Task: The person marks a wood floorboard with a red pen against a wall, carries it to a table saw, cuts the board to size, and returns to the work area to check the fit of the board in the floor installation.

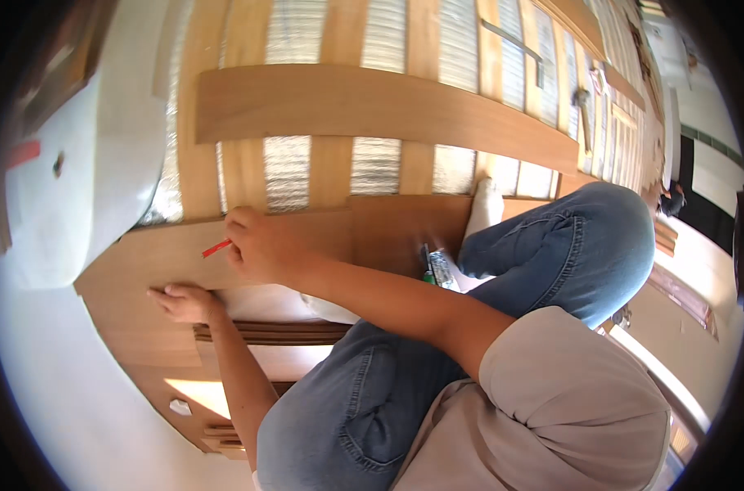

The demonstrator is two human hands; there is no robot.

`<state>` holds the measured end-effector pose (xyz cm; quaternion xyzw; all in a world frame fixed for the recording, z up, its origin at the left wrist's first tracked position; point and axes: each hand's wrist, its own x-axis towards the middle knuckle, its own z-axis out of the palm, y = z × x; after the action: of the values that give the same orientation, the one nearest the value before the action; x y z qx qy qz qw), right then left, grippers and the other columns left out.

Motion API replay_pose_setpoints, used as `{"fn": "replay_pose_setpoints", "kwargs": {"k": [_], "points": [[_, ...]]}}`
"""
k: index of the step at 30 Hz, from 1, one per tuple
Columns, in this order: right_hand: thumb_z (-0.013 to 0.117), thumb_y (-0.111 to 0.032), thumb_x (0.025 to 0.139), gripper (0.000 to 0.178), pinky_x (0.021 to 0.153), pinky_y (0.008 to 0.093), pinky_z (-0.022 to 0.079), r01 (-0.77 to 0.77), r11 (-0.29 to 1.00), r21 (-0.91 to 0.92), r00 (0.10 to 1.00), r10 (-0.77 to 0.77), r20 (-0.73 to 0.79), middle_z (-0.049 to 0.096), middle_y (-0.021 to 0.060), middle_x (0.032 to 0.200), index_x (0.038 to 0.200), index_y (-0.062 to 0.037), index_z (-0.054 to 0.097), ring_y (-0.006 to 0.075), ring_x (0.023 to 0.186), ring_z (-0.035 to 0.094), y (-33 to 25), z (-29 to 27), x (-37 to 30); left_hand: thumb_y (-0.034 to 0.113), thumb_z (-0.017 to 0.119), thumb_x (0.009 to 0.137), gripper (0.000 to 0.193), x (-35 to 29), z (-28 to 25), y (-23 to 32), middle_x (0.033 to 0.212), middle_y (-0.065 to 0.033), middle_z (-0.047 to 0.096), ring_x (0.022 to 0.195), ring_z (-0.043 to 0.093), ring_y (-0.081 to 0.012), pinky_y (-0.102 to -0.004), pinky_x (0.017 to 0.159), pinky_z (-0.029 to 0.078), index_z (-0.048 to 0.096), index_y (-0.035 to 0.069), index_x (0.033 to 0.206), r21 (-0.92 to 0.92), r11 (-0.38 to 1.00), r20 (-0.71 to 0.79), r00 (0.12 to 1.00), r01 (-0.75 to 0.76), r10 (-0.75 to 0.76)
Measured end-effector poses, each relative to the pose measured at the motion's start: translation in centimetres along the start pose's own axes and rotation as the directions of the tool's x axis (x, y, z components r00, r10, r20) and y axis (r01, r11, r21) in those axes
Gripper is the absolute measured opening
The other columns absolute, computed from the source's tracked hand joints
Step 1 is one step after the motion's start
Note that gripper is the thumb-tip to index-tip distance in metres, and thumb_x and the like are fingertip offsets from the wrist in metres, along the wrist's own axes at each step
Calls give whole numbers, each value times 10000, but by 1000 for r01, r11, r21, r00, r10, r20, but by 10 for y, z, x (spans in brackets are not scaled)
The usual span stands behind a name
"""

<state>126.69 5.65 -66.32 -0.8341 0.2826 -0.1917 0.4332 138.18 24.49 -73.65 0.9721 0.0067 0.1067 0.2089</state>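
Observation:
My right hand (253,245) is closed around a thin red pencil (216,248), holding it over a light brown floorboard (319,231). The pencil's tip points down and left; whether it touches the wood I cannot tell. Nearer to me, my left hand (188,303) rests on the brown boards (126,307) close to the wall, index finger stretched out and nothing in its grip. A redder board (405,233) adjoins the light one on the right. Beyond them a long loose plank (372,102) lies across pale wooden battens (335,41) with silvery foil between them.
A metal square (515,42) and a hammer (583,123) lie on the battens at the far right. Stacked dark boards (278,333) are by my left knee. A small green and clear item (439,268) sits between my legs. The white wall (53,352) curves along the left.

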Motion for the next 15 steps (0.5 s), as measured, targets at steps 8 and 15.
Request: {"fn": "replay_pose_setpoints", "kwargs": {"k": [8,15], "points": [[632,-149,764,181,836,412,494,-98,952,-292,982,140,127,620,149,937,886,-17,658,299,926,586,66,-59,-15,383,331,1026,576,18,11,-29,1378,-282,534,1188,527,-500,-595,997,424,429,49,1485,146,989,-6,1000,18,-17],[638,-173,765,157,918,386,451,-68,943,-326,983,119,139,647,104,967,866,-56,664,280,1010,555,94,-53,-51,501,265,1034,652,0,4,-10,1422,-281,486,1252,488,-490,-595,1024,417,362,81,1524,130,991,78,997,-3,-7]]}}
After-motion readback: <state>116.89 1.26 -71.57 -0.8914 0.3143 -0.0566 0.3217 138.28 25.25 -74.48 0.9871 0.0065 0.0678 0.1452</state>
